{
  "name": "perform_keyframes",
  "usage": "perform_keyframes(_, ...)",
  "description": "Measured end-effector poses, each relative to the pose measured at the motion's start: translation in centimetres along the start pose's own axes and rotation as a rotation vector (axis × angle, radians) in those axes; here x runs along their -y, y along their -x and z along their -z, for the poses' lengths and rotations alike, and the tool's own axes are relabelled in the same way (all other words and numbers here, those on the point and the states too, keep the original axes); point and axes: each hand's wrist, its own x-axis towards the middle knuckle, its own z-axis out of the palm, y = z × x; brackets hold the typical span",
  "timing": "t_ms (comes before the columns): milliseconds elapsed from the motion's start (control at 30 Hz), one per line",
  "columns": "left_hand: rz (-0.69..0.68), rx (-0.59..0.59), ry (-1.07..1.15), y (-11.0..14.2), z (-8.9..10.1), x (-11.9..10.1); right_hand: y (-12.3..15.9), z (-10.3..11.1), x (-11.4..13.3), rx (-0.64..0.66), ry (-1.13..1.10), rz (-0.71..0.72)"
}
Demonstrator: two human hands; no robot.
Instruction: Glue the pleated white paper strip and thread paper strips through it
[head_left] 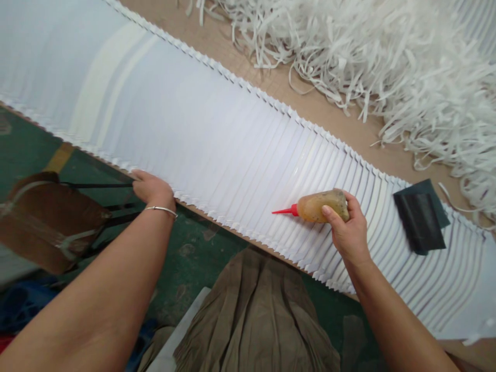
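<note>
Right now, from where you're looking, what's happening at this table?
A person's right hand holds an amber squeeze bottle on its side over a long spread of overlapping white sheets, its red nozzle pointing left. The left hand is at the near edge of the sheets. Two dark pieces lie on the sheets to the right, and a heap of white strips sits beyond the far edge.
</note>
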Motion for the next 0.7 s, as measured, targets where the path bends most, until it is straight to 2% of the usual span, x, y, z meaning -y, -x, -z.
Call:
perform_keyframes(233, -0.009, 0.074, 0.008, 0.5, 0.4, -0.4, 4.1, -0.5, 1.4, 0.089, 0.200, 0.040)
perform_keyframes(433, 0.001, 0.069, 0.020, 0.2, 0.2, -0.2, 5.3, 0.0, 1.8, 0.121, 0.311, 0.238)
perform_keyframes(533, 0.009, 0.070, 0.003, 0.5, 0.4, -0.5, 4.7, 0.3, 2.5, 0.072, 0.221, 0.398)
perform_keyframes(600, 0.007, 0.059, 0.001, 0.8, 0.7, -0.8, 3.3, 0.4, 3.4, -0.012, 0.129, 0.474)
perform_keyframes(667, 0.007, 0.048, -0.001, 1.1, 0.9, -1.0, 0.8, 0.3, 4.3, -0.151, 0.030, 0.474)
perform_keyframes(700, 0.008, 0.046, -0.004, 1.1, 1.0, -1.0, -0.8, 0.3, 4.7, -0.223, -0.039, 0.431)
